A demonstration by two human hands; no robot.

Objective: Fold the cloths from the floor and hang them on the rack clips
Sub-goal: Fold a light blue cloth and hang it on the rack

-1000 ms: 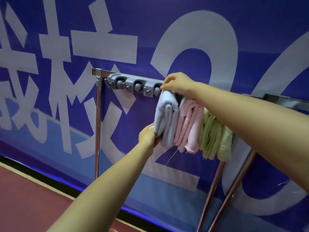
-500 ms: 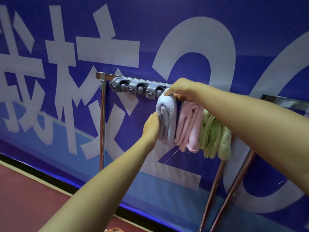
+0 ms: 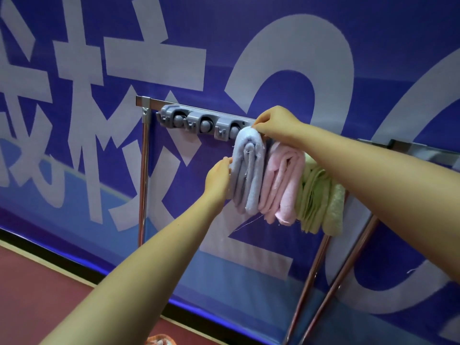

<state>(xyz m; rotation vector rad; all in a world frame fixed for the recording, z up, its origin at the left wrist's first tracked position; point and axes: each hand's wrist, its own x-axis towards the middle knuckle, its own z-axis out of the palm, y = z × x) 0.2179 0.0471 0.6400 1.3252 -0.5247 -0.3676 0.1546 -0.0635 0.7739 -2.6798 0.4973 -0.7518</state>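
A blue printed banner wall with large pale characters fills the background. Before it stands a chrome tube rack, its top bar carrying a grey plastic clip strip with 3 round-knobbed clips showing free to the left. 3 folded terry cloths hang side by side: green cloth, pink cloth, pale blue cloth. The right hand pinches the blue cloth's top fold at the strip; the left hand grips its left edge.
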